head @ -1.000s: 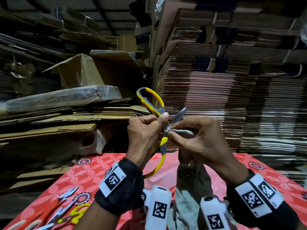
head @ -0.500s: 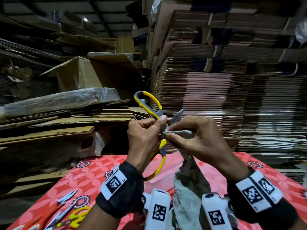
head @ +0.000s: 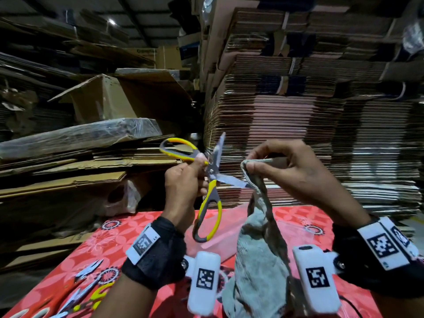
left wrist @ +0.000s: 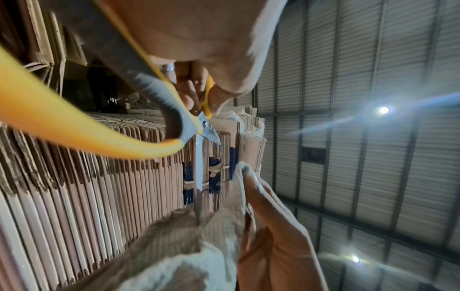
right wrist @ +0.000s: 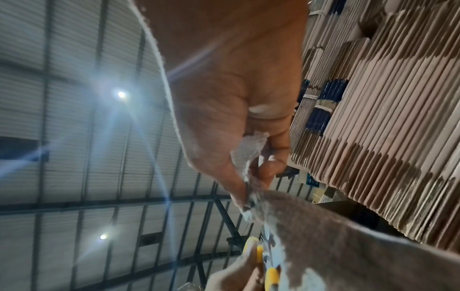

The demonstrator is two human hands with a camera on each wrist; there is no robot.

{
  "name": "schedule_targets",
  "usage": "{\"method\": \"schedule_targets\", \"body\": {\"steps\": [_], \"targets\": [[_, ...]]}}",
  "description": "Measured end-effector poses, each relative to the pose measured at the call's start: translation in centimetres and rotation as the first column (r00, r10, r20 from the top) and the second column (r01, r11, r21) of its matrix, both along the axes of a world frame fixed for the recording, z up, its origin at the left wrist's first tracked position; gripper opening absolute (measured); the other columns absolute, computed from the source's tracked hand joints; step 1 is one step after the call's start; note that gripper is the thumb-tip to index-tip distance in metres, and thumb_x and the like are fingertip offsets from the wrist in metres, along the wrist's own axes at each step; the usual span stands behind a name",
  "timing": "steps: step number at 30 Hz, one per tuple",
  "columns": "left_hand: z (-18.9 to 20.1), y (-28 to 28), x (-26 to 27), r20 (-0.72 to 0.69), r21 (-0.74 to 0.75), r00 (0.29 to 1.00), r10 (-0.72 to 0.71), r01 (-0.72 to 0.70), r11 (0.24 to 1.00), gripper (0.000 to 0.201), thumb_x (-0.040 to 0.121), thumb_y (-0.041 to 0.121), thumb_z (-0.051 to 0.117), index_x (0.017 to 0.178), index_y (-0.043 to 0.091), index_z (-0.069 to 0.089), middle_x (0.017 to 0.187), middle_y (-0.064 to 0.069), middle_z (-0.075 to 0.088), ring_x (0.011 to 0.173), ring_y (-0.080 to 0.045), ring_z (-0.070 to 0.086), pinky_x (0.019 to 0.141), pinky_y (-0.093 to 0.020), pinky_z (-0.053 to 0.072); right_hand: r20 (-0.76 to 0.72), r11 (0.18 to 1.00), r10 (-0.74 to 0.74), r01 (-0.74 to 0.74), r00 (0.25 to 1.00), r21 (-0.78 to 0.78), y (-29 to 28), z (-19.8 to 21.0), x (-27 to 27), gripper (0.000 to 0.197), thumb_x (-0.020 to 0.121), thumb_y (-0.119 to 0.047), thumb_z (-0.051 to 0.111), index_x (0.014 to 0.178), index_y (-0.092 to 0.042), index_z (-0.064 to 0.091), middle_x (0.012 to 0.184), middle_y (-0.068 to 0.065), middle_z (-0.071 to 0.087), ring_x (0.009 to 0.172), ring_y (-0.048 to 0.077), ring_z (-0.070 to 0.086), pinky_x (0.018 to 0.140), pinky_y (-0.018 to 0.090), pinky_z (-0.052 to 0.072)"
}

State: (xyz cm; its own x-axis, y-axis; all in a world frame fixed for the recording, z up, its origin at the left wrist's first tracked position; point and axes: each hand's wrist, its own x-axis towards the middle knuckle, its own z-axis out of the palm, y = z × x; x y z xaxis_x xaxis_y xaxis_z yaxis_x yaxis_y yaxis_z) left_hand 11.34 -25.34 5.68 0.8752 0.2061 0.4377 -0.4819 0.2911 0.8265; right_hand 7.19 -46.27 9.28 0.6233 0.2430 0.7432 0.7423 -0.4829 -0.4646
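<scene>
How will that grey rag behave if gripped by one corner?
Likely floppy: the rag hangs in folds from the right hand pinching it. Probably light, since a fingertip pinch holds it. It may snag on the scissors blade touching it.

Left hand [head: 184,182] and right hand [head: 293,175] bare, each wrist in a black wrap [head: 160,260] carrying a white tag [head: 143,243] with a black square code, plus a white rounded camera pod [head: 204,283] screwed to its inner side, likewise coded.
</scene>
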Motion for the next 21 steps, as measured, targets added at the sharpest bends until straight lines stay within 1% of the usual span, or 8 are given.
{"method": "schedule_targets", "body": {"steps": [2,4,6,11,14,16,18,21], "targets": [[0.1,0.5,0.4,-0.047,-0.027,0.999,-0.014,0.012,1.000,0.026,0.107,0.023,0.058,0.086,0.007,0.061,0.068,-0.010,0.057,0.053,-0.017,0.045,0.040,-0.019,0.034,-0.073,0.998,0.054,-0.052,0.996,0.031,-0.1,-0.1,0.1,0.007,0.091,-0.019,0.078,0.092,-0.013,0.074,0.082,-0.001,0.076,0.071,0.002,0.069,0.067,0.022,0.053],[0.2,0.9,0.7,-0.067,-0.035,0.998,-0.013,0.011,0.999,0.021,0.106,0.021,0.059,0.091,0.007,0.062,0.076,-0.015,0.054,0.058,-0.020,0.045,0.041,-0.020,0.037,-0.107,0.997,0.072,-0.071,0.992,0.016,0.0,-0.3,0.2,0.007,0.094,-0.016,0.076,0.094,-0.010,0.072,0.083,-0.002,0.074,0.070,-0.001,0.067,0.066,0.016,0.050],[0.2,1.3,0.7,-0.085,-0.038,0.996,-0.021,0.018,0.999,0.014,0.102,0.017,0.064,0.094,0.005,0.063,0.076,-0.014,0.054,0.056,-0.019,0.045,0.041,-0.020,0.040,-0.117,0.998,0.069,-0.069,0.991,0.004,0.0,-0.4,0.3,0.007,0.094,-0.016,0.075,0.094,-0.010,0.073,0.083,-0.001,0.074,0.071,0.001,0.066,0.067,0.018,0.051],[-0.4,2.2,0.0,-0.127,-0.006,0.983,-0.132,0.132,0.991,0.024,0.093,0.003,0.073,0.073,0.010,0.061,0.059,0.002,0.061,0.042,-0.006,0.051,0.047,-0.018,0.046,-0.143,0.989,0.112,-0.096,0.983,0.115,-0.4,-1.5,0.0,0.012,0.096,-0.011,0.072,0.098,0.001,0.069,0.085,0.003,0.069,0.071,0.007,0.062,0.063,0.022,0.050],[-1.6,2.3,-0.4,-0.172,-0.021,0.963,-0.207,0.206,0.978,0.017,0.090,-0.002,0.073,0.080,0.006,0.062,0.056,0.004,0.061,0.039,-0.002,0.050,0.050,-0.017,0.048,-0.152,0.973,0.135,-0.102,0.979,0.205,-0.6,-3.6,-0.3,0.011,0.098,-0.011,0.069,0.095,-0.001,0.068,0.081,0.000,0.067,0.071,0.010,0.061,0.063,0.024,0.052],[-2.8,2.3,-0.7,-0.207,-0.064,0.953,-0.221,0.212,0.975,0.010,0.088,-0.004,0.074,0.093,0.001,0.067,0.066,-0.003,0.066,0.045,-0.005,0.058,0.053,-0.018,0.053,-0.149,0.961,0.132,-0.090,0.980,0.263,-0.7,-5.3,-0.6,0.008,0.099,-0.010,0.067,0.094,-0.003,0.067,0.075,-0.004,0.065,0.066,0.008,0.058,0.061,0.022,0.049],[-4.2,2.2,-1.1,-0.224,-0.117,0.948,-0.226,0.204,0.972,0.015,0.088,-0.008,0.072,0.101,-0.002,0.068,0.075,-0.009,0.073,0.057,-0.010,0.069,0.057,-0.020,0.057,-0.157,0.951,0.119,-0.066,0.980,0.303,-0.5,-6.8,-0.9,0.008,0.100,-0.011,0.067,0.094,-0.005,0.067,0.071,-0.007,0.061,0.062,0.006,0.052,0.059,0.019,0.043],[-6.1,2.0,-2.2,-0.231,-0.145,0.953,-0.196,0.166,0.976,0.012,0.088,-0.008,0.072,0.094,0.001,0.068,0.077,-0.009,0.076,0.064,-0.014,0.073,0.059,-0.023,0.061,-0.162,0.954,0.078,-0.027,0.984,0.299,0.7,-8.0,-1.1,0.013,0.095,-0.028,0.073,0.092,-0.015,0.069,0.078,-0.006,0.065,0.069,0.009,0.056,0.063,0.027,0.043]]}}
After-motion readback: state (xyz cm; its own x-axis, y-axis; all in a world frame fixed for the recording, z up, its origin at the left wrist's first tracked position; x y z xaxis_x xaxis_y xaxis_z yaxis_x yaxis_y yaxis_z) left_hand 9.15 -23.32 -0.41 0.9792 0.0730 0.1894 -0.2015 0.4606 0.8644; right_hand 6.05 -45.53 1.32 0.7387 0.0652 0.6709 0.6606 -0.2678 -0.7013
